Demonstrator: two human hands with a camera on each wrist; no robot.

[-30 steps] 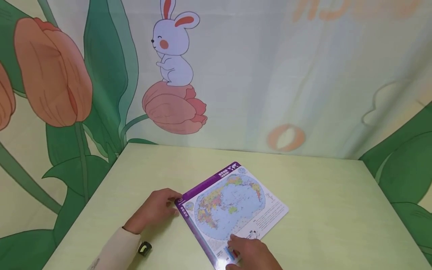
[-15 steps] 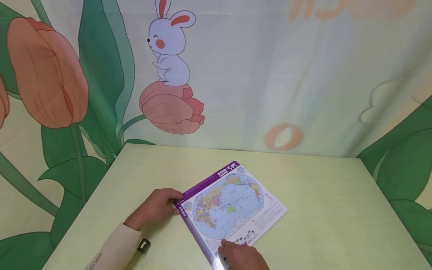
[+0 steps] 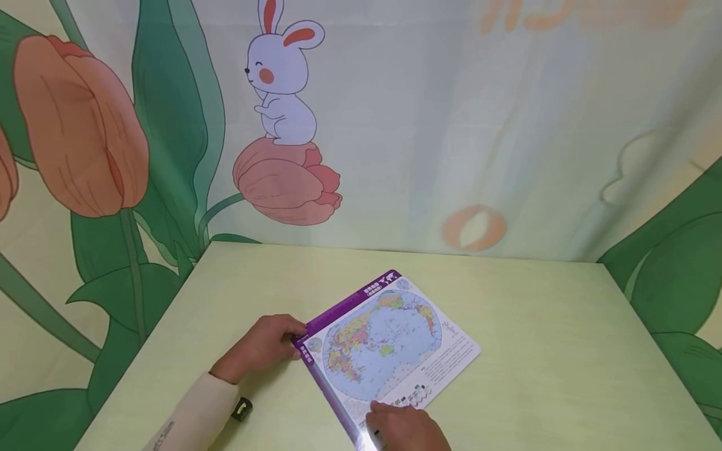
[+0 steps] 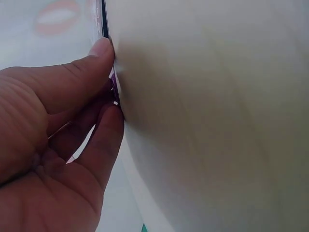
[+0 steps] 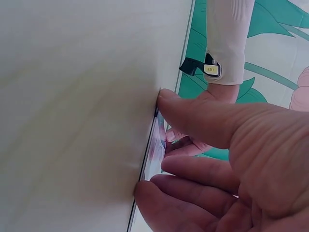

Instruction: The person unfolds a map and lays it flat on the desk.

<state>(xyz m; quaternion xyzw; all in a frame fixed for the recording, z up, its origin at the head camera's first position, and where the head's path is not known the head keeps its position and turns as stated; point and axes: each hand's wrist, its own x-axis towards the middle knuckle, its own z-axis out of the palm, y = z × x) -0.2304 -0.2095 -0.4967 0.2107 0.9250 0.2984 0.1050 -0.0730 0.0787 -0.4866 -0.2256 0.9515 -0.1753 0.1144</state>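
A flat world map sheet (image 3: 380, 360) with a purple border lies slantwise on the table, its surface glossy. At its left corner my left hand (image 3: 261, 346) holds the edges, thumb on one side and fingers on the other. Up close in the left wrist view, a sliver of the purple border (image 4: 114, 86) shows between thumb and fingertip, both right down at the tabletop. My right hand (image 3: 407, 428) grips the near corner and hides part of the printed legend. In the right wrist view, its thumb and fingers straddle the thin sheet edge (image 5: 153, 152).
The pale yellow table (image 3: 541, 351) reaches back to a curtain (image 3: 395, 125) printed with a rabbit and tulips. A small black strap device (image 3: 242, 409) sits by the left sleeve (image 3: 194, 410).
My right hand has shifted a little left and closed in on the near corner, covering the red and blue print seen there before. The left hand and the sheet stay put.
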